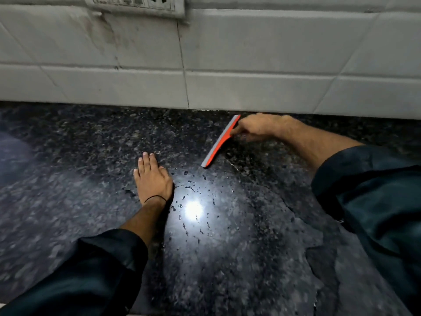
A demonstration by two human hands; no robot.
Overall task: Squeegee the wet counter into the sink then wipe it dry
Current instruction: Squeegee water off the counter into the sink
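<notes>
An orange squeegee (219,142) with a grey rubber blade lies slanted on the dark speckled granite counter (79,190), its far end near the wall. My right hand (257,126) is shut on its handle, close to the back edge of the counter. My left hand (153,179) rests flat on the counter with fingers apart, to the left of the blade's near end. A sheet of water with droplets (205,215) covers the counter in front of the blade and reflects a bright light. No sink is in view.
A white tiled wall (250,65) rises straight behind the counter. A switch and socket plate (136,3) is fixed to it at the top left. The counter's front edge (145,312) runs along the bottom of the view.
</notes>
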